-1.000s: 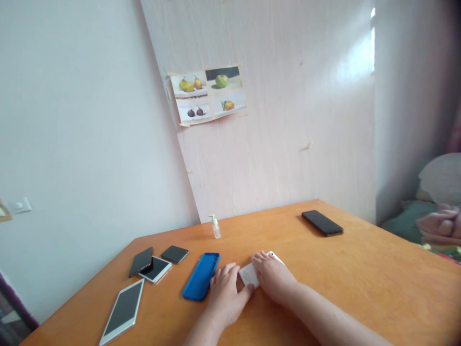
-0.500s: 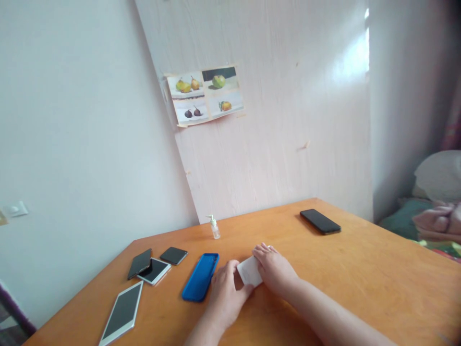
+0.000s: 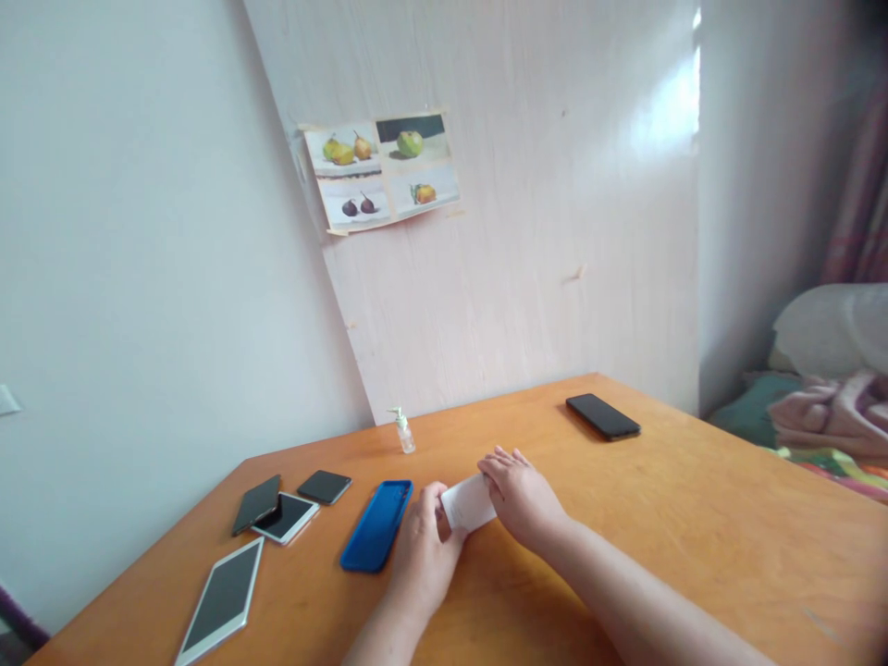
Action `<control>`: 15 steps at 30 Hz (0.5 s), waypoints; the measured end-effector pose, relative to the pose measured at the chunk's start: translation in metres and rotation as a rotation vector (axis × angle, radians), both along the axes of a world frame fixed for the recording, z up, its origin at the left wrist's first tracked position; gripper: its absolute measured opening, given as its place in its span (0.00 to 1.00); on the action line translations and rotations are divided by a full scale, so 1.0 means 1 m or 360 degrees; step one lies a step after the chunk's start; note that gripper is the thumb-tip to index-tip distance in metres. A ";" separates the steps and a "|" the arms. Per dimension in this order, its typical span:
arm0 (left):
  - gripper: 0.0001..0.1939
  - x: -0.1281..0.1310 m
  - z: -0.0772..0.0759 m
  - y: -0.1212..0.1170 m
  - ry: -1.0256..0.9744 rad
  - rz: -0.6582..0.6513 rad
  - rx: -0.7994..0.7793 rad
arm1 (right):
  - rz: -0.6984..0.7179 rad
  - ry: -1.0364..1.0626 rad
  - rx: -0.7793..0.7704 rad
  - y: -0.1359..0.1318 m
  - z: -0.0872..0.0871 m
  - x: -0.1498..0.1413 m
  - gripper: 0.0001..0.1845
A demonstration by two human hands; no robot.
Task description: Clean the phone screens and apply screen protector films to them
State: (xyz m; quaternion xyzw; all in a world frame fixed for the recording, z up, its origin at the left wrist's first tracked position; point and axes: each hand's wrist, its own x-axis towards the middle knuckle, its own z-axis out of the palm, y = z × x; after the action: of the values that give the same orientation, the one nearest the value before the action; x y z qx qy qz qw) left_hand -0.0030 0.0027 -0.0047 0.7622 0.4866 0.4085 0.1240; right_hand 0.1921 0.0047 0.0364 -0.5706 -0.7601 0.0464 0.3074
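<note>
A small white box (image 3: 469, 504) is held between my two hands, low over the wooden table. My left hand (image 3: 425, 546) grips its left end, thumb on the near side and fingers on the far side. Over the right end curls my right hand (image 3: 522, 495), its fingers covering that part of the box. Just left of my left hand lies a blue phone case (image 3: 378, 525), open side up. A small clear pump bottle (image 3: 403, 435) stands upright beyond the hands.
On the table (image 3: 666, 564), a black phone (image 3: 602, 416) lies at the far right. To the left are a white phone (image 3: 286, 518), a dark phone (image 3: 256, 504) leaning on it, a small dark device (image 3: 325, 487) and a larger white phone (image 3: 223, 597). Fruit pictures (image 3: 381, 171) hang behind.
More of the white box's face shows between my hands, and they sit slightly farther apart. The whole view has shifted a little, moving the scene left and up.
</note>
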 end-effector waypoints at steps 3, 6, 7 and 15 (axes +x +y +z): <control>0.21 0.000 0.001 0.000 -0.0062 -0.0030 -0.0043 | 0.0128 -0.0010 0.0092 -0.008 0.003 -0.009 0.15; 0.23 0.000 0.001 0.000 -0.0143 -0.0016 -0.0104 | 0.0177 0.0013 0.0122 -0.010 0.004 -0.011 0.14; 0.23 0.000 0.001 0.000 -0.0161 0.0002 -0.0122 | 0.0181 0.0024 0.0125 -0.010 0.004 -0.010 0.14; 0.09 -0.002 0.009 0.001 -0.0178 -0.0105 -0.0234 | 0.0121 -0.0015 0.0104 -0.006 0.003 -0.003 0.14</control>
State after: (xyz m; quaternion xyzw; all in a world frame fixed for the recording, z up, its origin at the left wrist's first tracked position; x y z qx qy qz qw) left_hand -0.0050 0.0033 0.0047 0.7427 0.4821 0.4093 0.2201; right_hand 0.1894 -0.0012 0.0397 -0.5312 -0.7838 0.0304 0.3202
